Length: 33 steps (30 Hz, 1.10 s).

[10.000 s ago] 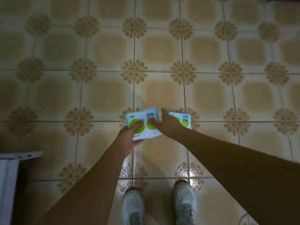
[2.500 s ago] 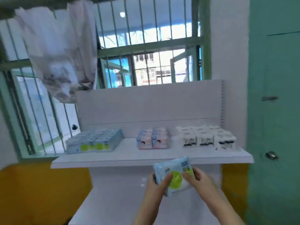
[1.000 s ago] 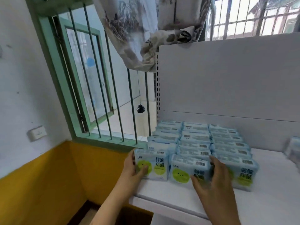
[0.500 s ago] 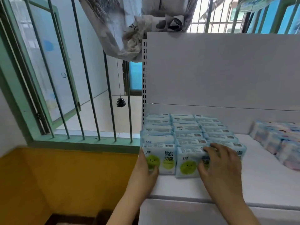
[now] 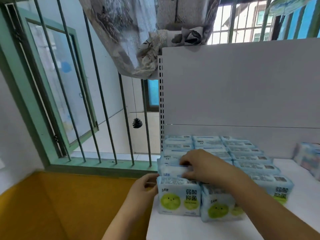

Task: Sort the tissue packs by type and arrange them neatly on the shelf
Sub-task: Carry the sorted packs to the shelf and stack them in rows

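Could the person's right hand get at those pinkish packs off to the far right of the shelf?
Probably yes: the right hand rests on the green-dot packs, and bare shelf lies between them and the pinkish packs.

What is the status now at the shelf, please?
Right hand grips second-row pack. Left hand steadies front-left pack. Green-dot packs in rows on shelf. Nothing blocking.

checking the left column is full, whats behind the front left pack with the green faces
Behind the front left pack more blue packs stand in a row back to the shelf's back panel. The right hand covers part of the pack directly behind; the left hand touches the front pack's side.
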{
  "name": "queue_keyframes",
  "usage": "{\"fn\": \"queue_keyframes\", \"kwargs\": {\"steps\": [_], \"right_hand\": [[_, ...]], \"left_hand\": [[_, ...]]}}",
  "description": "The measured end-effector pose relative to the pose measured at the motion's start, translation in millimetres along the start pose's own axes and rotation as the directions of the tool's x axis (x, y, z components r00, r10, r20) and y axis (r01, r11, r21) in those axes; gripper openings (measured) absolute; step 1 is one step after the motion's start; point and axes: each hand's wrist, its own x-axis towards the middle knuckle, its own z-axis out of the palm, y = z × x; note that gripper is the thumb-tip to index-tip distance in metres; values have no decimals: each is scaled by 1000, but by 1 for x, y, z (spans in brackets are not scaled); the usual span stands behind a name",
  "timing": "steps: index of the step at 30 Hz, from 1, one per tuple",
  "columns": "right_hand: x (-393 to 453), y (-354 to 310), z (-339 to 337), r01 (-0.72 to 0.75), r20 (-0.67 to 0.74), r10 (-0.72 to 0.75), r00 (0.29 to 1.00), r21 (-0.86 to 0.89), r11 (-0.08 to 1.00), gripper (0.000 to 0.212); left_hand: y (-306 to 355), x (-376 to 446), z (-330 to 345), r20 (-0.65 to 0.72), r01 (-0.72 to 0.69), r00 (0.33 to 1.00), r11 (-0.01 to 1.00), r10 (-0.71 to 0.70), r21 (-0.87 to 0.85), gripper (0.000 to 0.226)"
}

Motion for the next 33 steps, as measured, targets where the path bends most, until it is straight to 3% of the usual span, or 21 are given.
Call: {"fn": "queue_keyframes", "kwargs": {"steps": [4,8,11,15,18,20,22,24,26,28,30,33], "right_hand": [[18,1,-4,90,-17,-90,996,21,996,20],[27,12,-26,168,-187,-128,974,218,961,17],[30,19,-38,208,-272,-119,955,328,921,10],[32,22,-46,199,-299,-59,953,467,862,10],[28,22,-50,197,-333,-22,943,501,843,9],[24,21,-56,173,-356,53,933,572,802,20],[21,18,-63,120,-307,143,941,697,707,48],[19,12,-70,33,-131,152,980,852,522,55],[18,5,-69,-5,-17,54,998,926,378,46],[23,4,-62,47,-66,36,997,918,394,33],[29,9,-58,74,-129,85,988,878,473,35],[31,18,-60,87,-130,63,989,883,460,38]], "left_hand": [[3,9,-12,-21,-25,999,997,27,72,21],[17,14,-21,-162,-30,986,999,24,-34,30],[24,16,-20,-155,-72,987,991,54,-113,45],[43,17,-12,-208,-166,974,914,92,-371,40],[54,14,-8,-314,-267,938,883,146,-387,32],[57,13,-6,-459,-387,857,881,234,-274,30],[60,12,-3,-579,-525,691,851,432,8,39],[62,14,-2,-544,-598,485,714,685,366,46],[59,20,-4,-431,-601,363,561,826,569,45],[58,23,-7,-348,-600,395,526,850,603,51],[57,21,-9,-265,-616,516,568,815,547,49],[57,19,-11,-345,-580,699,778,627,240,49]]}}
